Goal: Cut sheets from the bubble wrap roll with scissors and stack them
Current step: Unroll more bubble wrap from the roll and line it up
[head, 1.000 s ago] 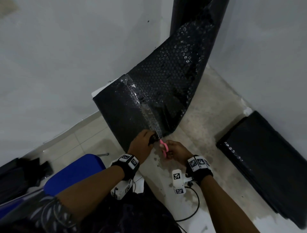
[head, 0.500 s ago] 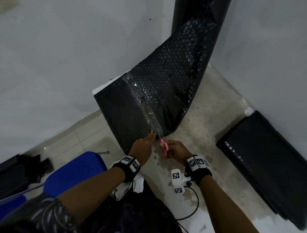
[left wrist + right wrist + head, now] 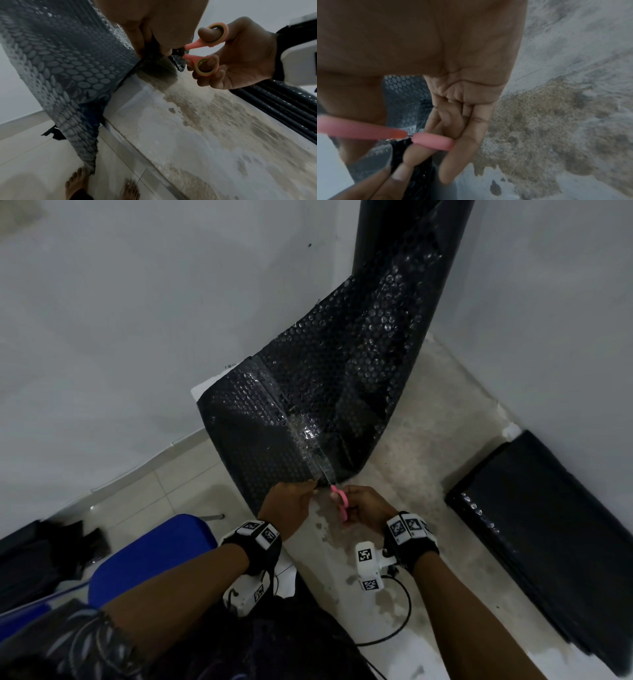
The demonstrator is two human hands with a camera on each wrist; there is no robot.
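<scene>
Black bubble wrap point(image 3: 308, 412) unrolls from an upright roll point(image 3: 404, 231) in the wall corner and hangs over the table edge. My left hand point(image 3: 291, 505) pinches its near edge point(image 3: 150, 54) just left of the cut line. My right hand point(image 3: 366, 508) holds pink-handled scissors point(image 3: 339, 501), thumb and fingers through the loops point(image 3: 205, 50). The blades point(image 3: 325, 474) point away from me into the wrap along a shiny crease. In the right wrist view the pink handles point(image 3: 433, 140) lie across my fingers. A stack of cut black sheets point(image 3: 548, 535) lies at the right.
A stained white table point(image 3: 428, 474) stands against grey walls. A blue chair seat point(image 3: 150, 553) is at my lower left, with black scraps point(image 3: 41, 556) on the tiled floor beyond. A cable point(image 3: 394, 635) trails near my right wrist. Bare feet point(image 3: 77, 186) show below.
The scissor blades have pushed further up into the wrap. My left hand has shifted its pinch on the near edge and both hands have edged slightly away from me.
</scene>
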